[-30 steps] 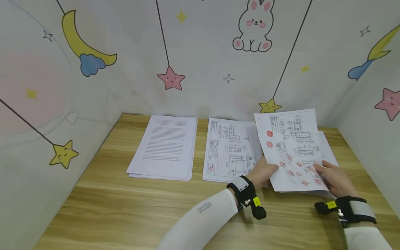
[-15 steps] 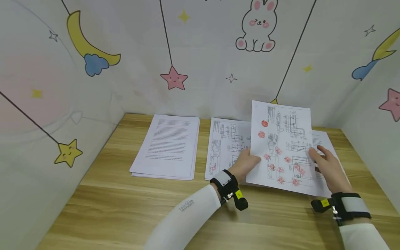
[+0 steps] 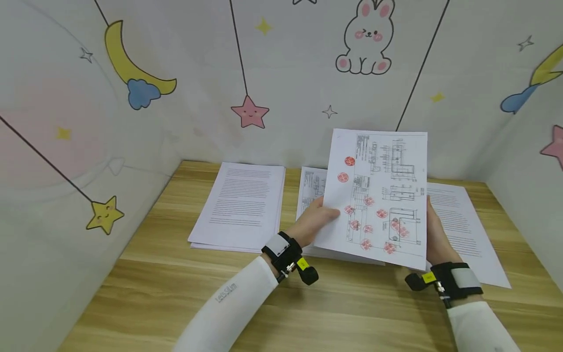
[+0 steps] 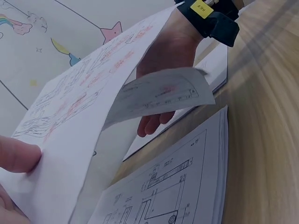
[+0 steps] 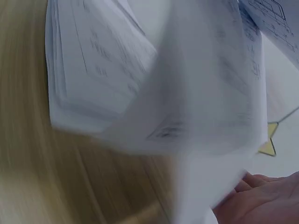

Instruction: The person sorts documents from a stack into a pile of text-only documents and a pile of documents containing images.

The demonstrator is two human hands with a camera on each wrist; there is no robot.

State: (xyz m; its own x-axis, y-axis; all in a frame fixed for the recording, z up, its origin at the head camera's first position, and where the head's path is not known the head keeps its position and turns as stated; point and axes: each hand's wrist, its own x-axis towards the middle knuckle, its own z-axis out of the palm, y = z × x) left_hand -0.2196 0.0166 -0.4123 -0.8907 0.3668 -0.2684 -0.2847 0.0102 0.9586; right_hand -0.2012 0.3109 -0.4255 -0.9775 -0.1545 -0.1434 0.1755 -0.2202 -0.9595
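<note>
A few sheets of paper printed with technical drawings (image 3: 378, 195) and dotted with red stamp marks are held up off the table. My left hand (image 3: 314, 220) pinches their left edge, thumb on the front. At the right edge my right hand (image 3: 440, 242) is partly hidden behind the sheets. The left wrist view shows the right hand (image 4: 168, 51) with loosely extended fingers, beside a lower sheet (image 4: 159, 91) that curls away from the top one. In the right wrist view a blurred sheet covers much of the scene, and the right palm (image 5: 261, 198) faces the papers.
On the wooden table (image 3: 184, 293), a stack of text pages (image 3: 237, 205) lies to the left. Partly under the raised sheets lies a stack of drawings (image 3: 310, 188). A text page (image 3: 457, 225) lies to the right. A printed cloth wall (image 3: 290, 88) rises behind.
The held sheets have moved left and up, from over the right-hand text page to over the middle stack. The right thumb has left the front of the sheets, uncovering the text page.
</note>
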